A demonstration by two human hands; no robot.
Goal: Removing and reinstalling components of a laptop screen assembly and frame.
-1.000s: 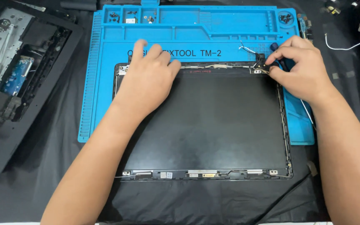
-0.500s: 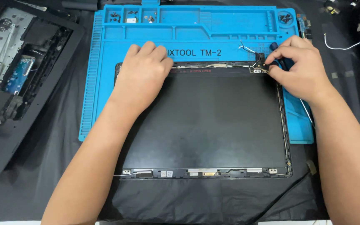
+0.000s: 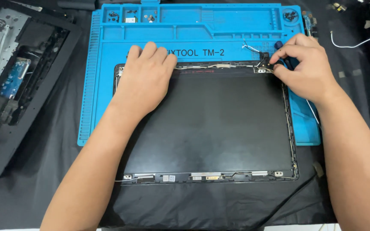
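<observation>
A black laptop screen panel point(image 3: 210, 124) lies flat, its far half on a blue repair mat point(image 3: 236, 38). My left hand point(image 3: 146, 75) rests palm down on the panel's far left part, with the fingertips over the top edge. It holds nothing. My right hand point(image 3: 305, 68) is at the panel's far right corner, its fingers pinched around a small dark tool with a blue end point(image 3: 279, 45). The tool's tip is at the metal hinge bracket point(image 3: 264, 64) there. Thin wires point(image 3: 249, 46) curl beside that corner.
An opened laptop base point(image 3: 9, 81) with bare circuit boards lies at the left on a black cloth point(image 3: 43, 171). Small screws sit in the mat's far trays point(image 3: 129, 17). A white cable point(image 3: 356, 42) and small parts lie at the far right.
My left hand has slid a little toward the panel's top edge. The right hand stays at the hinge corner.
</observation>
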